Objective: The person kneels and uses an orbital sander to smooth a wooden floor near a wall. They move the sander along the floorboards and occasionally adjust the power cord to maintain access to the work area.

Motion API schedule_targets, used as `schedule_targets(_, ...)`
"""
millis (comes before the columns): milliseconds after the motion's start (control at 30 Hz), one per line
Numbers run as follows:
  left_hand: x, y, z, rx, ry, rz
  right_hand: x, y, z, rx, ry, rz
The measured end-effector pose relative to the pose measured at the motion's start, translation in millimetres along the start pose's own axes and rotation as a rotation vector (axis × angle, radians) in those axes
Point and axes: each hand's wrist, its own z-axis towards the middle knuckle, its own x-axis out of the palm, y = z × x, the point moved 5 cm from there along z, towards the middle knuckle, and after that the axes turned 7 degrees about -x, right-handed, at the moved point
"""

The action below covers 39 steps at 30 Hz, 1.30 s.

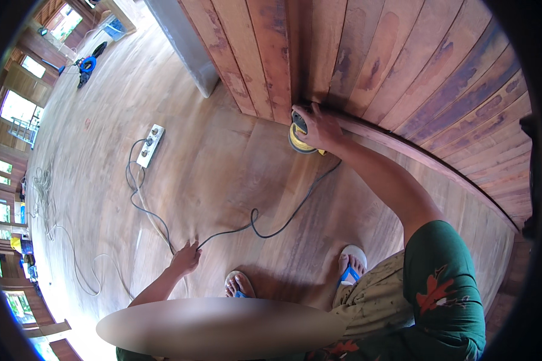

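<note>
My right hand point(320, 128) is wrapped round the top of a yellow and black power sander point(301, 139). The sander rests on the wooden floor point(235, 156), close to where two plank walls meet in a corner. From it a black power cord point(262, 236) runs in a loose loop toward my left hand point(186, 260). That hand is low over the floor with its fingers closed on the cord, though the grip is partly hidden. Beyond it, the cord curves up to a white power strip point(151, 145), where a black plug is seated.
The plank wall point(397, 72), with dark stains, fills the right side. A pale panel point(183, 45) stands by the corner. Thin white cable point(42, 186) lies tangled on the left. Blue coiled hose point(87, 64) lies far left. My sandalled feet point(353, 259) are close to the cord.
</note>
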Motion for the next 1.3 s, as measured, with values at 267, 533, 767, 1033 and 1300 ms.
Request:
schedule_targets(267,7.2,8.5,-1.2,0.005,-0.019,-0.026,-0.7,-8.9,9.4,0.045,-0.029,0.014)
schedule_targets(533,-1.7,-0.9,-1.8,-0.025,-0.022,-0.043,-1.9,-5.4,7.1,0.028,-0.037,-0.018)
schedule_targets(767,-13.3,-9.7,-1.3,-0.017,-0.085,-0.108,-5.8,-1.8,-7.9,0.011,-0.005,-0.029)
schedule_targets(1033,-18.2,-13.8,0.4,-0.01,-0.101,-0.083,-4.9,7.0,-19.9,-0.03,0.016,0.01)
schedule_targets(1300,-22.8,-16.8,-1.8,0.016,-0.133,-0.092,-2.6,20.9,-27.9,-0.072,0.013,0.045)
